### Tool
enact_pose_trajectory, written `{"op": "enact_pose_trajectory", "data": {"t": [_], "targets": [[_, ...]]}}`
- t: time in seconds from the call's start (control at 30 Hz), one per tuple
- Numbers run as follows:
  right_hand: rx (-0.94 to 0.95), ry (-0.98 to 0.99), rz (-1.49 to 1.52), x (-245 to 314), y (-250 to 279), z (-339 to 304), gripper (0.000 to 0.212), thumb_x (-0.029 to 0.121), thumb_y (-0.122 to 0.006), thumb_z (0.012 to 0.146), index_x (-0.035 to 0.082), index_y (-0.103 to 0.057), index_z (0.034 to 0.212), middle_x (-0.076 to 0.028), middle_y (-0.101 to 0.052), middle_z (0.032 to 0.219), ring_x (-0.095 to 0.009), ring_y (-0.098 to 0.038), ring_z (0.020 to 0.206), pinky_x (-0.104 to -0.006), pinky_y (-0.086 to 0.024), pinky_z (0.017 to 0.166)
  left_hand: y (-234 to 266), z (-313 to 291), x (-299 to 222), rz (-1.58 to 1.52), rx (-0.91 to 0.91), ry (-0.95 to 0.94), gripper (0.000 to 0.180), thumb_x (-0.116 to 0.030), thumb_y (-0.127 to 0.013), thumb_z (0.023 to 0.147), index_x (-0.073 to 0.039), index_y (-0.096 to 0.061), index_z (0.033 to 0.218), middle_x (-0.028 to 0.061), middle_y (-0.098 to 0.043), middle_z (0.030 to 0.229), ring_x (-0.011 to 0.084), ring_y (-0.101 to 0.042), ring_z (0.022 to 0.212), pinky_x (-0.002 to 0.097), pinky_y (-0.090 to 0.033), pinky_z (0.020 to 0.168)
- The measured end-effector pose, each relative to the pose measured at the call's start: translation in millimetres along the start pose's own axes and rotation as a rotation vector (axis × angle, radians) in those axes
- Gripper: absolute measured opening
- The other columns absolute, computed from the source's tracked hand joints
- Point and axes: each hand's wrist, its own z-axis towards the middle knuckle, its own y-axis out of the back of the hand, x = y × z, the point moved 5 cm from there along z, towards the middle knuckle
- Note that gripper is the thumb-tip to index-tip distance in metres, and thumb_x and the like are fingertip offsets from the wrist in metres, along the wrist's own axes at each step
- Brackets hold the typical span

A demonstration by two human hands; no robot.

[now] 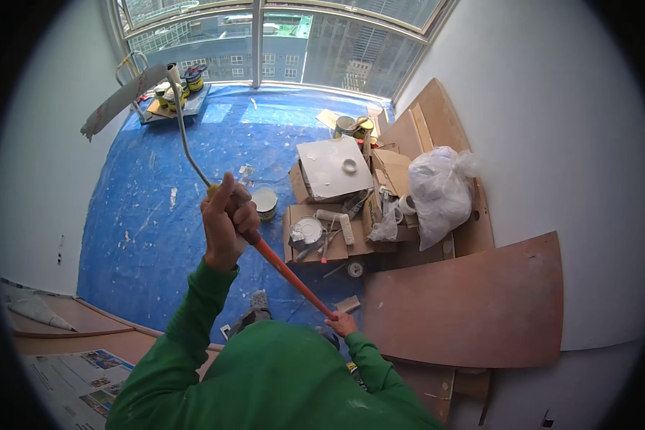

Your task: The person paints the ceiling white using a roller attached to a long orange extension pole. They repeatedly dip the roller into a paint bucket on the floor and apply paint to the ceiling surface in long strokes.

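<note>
Long paint roller raised toward the left wall, left hand fisted high around the orange pole, right hand closed at its butt end; likely light but tip-heavy, whippy, best gripped wide apart.

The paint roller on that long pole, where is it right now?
In the head view, the paint roller is up at the upper left against the white wall, above the blue floor sheet, near the paint cans by the window.
</note>
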Motion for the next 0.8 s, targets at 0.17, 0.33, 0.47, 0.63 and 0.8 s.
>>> {"op": "enact_pose_trajectory", "data": {"t": [0.17,0.33,0.47,0.63,0.8], "targets": [[0.019,-0.002,-0.115,42,31,29,0.037,0.043,-0.073,0.079,0.013,-0.070,0.101,-0.015,-0.070,0.096,-0.036,-0.065,0.095,-0.0455,-0.050,0.083,87,38,-68,-0.038,-0.162,-0.126,0.046,-0.045,-0.051,0.101,-0.008,-0.058,0.073,-0.0031,-0.032,0.047,0.0102,-0.032,0.036,0.0276,-0.028,0.038],[0.014,-0.053,-0.228,58,62,50,0.036,0.043,-0.074,0.078,0.014,-0.072,0.099,-0.015,-0.070,0.095,-0.036,-0.065,0.094,-0.0445,-0.050,0.082,157,76,-111,-0.099,-0.269,-0.140,0.049,-0.047,-0.050,0.100,-0.009,-0.058,0.071,-0.0034,-0.031,0.048,0.0091,-0.031,0.038,0.0266,-0.029,0.039],[-0.063,-0.078,-0.268,89,96,58,0.039,0.044,-0.076,0.078,0.008,-0.068,0.089,-0.015,-0.068,0.088,-0.035,-0.064,0.086,-0.0456,-0.049,0.077,202,118,-117,-0.150,-0.331,-0.103,0.044,-0.047,-0.056,0.098,-0.012,-0.054,0.070,-0.0051,-0.030,0.049,0.0081,-0.030,0.040,0.0256,-0.029,0.041],[-0.241,-0.089,-0.375,85,134,68,0.039,0.049,-0.071,0.081,0.011,-0.067,0.084,-0.016,-0.069,0.089,-0.037,-0.065,0.090,-0.0486,-0.049,0.079,200,182,-83,-0.142,-0.438,-0.024,0.036,-0.041,-0.064,0.095,-0.014,-0.049,0.078,-0.0059,-0.031,0.056,0.0081,-0.034,0.047,0.0262,-0.032,0.048],[-0.181,-0.285,-0.370,106,179,92,0.049,0.061,-0.063,0.083,0.013,-0.066,0.090,-0.013,-0.069,0.095,-0.034,-0.064,0.096,-0.0462,-0.048,0.084,171,250,-6,-0.124,-0.389,0.129,0.033,-0.040,-0.063,0.096,-0.013,-0.050,0.082,-0.0051,-0.035,0.058,0.0090,-0.037,0.049,0.0281,-0.035,0.050]]}}
